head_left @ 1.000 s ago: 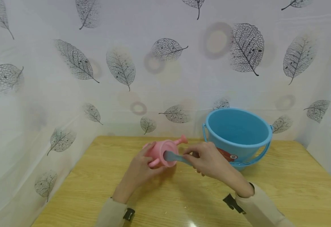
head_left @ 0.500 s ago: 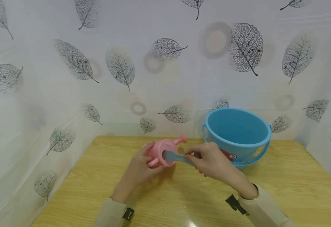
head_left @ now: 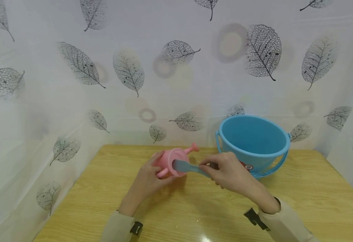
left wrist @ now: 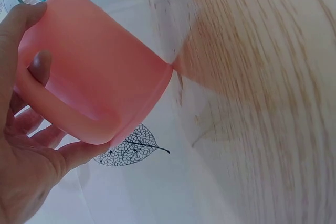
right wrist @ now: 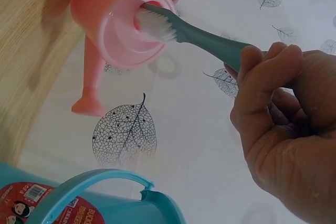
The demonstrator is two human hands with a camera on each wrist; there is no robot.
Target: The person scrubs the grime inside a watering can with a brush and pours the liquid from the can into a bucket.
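Note:
A pink toy watering can [head_left: 165,160] is tilted with its mouth toward the right. My left hand [head_left: 146,183] grips it, fingers about its handle and body; in the left wrist view the can's base edge [left wrist: 172,67] is right at the wooden tabletop. My right hand [head_left: 229,171] pinches the handle of a grey-green brush [head_left: 191,168]. White bristles [right wrist: 155,24] show in the right wrist view, and the brush head reaches into the can's opening. The can's spout [right wrist: 92,85] points away from my left hand.
A large blue bucket [head_left: 255,154] with a red label and a lowered handle stands behind my right hand. Small droplets or specks dot the wooden table [head_left: 97,201]. A white leaf-print sheet [head_left: 176,84] rises at the back and sides.
My right hand has shifted slightly to the right, with the brush head still at the can's opening. The left hand and the watering can have barely moved.

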